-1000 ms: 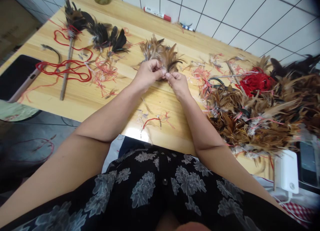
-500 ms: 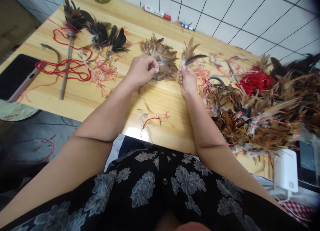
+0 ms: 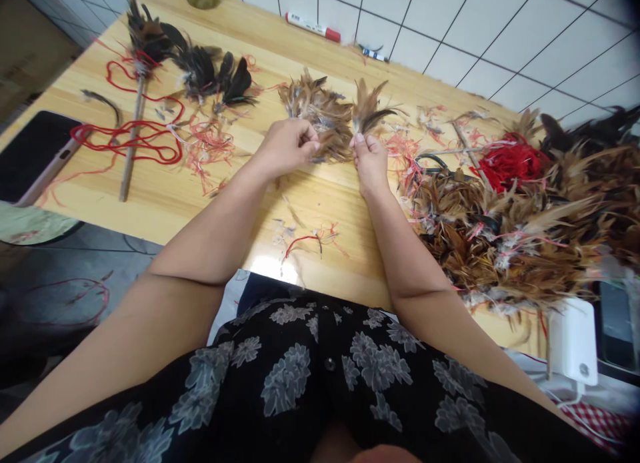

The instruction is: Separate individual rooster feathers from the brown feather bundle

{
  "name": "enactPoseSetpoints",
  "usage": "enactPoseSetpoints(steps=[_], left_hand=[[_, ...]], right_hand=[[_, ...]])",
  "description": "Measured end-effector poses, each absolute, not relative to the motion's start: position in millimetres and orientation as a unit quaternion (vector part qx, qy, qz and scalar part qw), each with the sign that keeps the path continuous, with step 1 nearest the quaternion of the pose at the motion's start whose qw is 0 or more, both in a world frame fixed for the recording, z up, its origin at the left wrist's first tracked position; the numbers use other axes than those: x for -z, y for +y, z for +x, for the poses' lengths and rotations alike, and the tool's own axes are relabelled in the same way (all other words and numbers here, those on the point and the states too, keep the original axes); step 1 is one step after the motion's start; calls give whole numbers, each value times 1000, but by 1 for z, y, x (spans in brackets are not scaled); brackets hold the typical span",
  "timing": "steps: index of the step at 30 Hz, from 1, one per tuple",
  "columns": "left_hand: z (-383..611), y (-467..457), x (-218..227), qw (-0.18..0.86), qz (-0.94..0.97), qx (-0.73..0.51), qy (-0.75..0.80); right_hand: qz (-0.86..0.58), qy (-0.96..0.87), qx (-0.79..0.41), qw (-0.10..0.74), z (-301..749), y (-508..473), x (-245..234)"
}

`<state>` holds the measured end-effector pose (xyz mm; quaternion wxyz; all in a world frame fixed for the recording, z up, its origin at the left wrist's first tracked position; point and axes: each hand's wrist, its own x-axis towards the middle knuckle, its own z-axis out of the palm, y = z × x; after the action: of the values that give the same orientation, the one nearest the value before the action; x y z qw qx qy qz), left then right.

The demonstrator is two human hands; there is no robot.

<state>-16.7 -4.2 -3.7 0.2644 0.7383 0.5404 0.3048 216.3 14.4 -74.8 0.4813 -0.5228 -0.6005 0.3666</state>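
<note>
In my right hand a small bunch of brown feathers is pinched by its pale quill ends, with the tips fanned away from me. My left hand is closed, thumb against fingertips, at the near side of a pile of brown feathers on the table; what lies between those fingertips is too small to make out. The two hands are a short way apart. Scraps of red thread and feather bits lie on the wood nearer to my body.
A large heap of brown feathers and a red string bundle cover the right side. To the left are black feathers, a stick, red cord and a phone. Markers lie by the tiled wall.
My right hand has moved slightly left with its feather bunch, closer to my left hand and the pile. The left hand has barely shifted.
</note>
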Motion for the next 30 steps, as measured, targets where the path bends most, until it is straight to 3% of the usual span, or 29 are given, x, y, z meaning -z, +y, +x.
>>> enactPoseSetpoints(steps=[5,11,30], left_hand=[[-11,-2,8,439,612,-419,508],[1,3,20,531,515,-495,456],[23,-7,21,453,530,-528,484]], right_hand=[[-549,-543,-410,485,209,5,65],[-526,-538,-448,482,195,-10,51],[-513,-539,-499,444,184,-19,32]])
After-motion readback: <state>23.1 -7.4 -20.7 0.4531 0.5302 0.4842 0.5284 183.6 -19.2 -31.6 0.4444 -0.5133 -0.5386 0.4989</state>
